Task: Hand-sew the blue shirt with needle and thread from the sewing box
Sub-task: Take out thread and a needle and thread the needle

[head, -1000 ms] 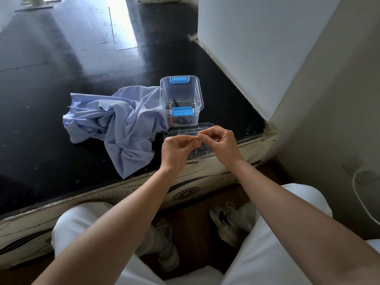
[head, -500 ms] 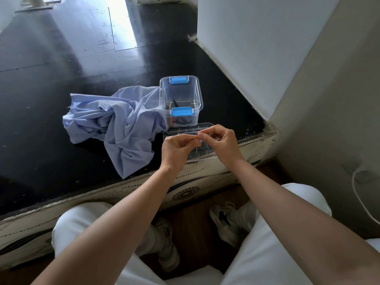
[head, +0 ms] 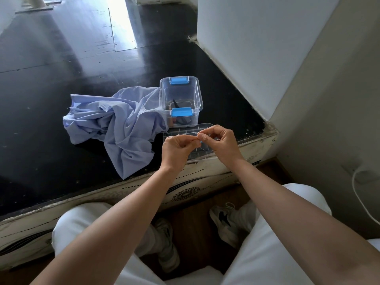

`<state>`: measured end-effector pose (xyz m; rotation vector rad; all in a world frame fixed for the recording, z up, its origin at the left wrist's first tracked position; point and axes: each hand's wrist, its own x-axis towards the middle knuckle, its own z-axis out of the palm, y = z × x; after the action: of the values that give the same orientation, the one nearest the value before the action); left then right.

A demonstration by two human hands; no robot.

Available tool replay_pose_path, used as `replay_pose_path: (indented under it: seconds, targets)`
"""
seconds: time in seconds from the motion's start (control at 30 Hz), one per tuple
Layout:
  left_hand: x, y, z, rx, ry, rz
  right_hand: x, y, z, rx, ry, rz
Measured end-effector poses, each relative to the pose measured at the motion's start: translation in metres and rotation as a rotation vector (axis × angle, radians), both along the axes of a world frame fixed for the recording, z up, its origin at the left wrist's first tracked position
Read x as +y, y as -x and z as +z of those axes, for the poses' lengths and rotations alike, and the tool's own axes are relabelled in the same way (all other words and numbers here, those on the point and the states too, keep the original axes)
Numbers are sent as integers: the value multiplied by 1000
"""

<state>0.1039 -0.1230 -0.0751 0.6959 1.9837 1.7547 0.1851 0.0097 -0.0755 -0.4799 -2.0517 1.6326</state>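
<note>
Dark glossy tabletop (head: 51, 112) runs to a white wall on our right. On it we note the crumpled blue shirt (head: 115, 128), one fold touching the clear sewing box (head: 181, 101), which stands open with blue latches; its clear lid (head: 185, 134) lies flat just in front. Above the lid, our left hand (head: 176, 150) and right hand (head: 221, 140) meet fingertip to fingertip, both pinched shut on a pale thread (head: 200, 150) looping below. We cannot make out the needle.
</note>
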Motion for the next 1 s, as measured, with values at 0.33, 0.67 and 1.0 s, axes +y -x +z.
replay_pose_path:
  seconds: [0.33, 0.67, 1.0]
  targets:
    - [-1, 11, 3, 225, 61, 50, 2, 0, 0, -83, 16, 47]
    - [0, 14, 1, 428, 144, 35, 8, -2, 1, -141, -5, 97]
    - [2, 14, 5, -72, -51, 33, 9, -4, -2, -189, 102, 196]
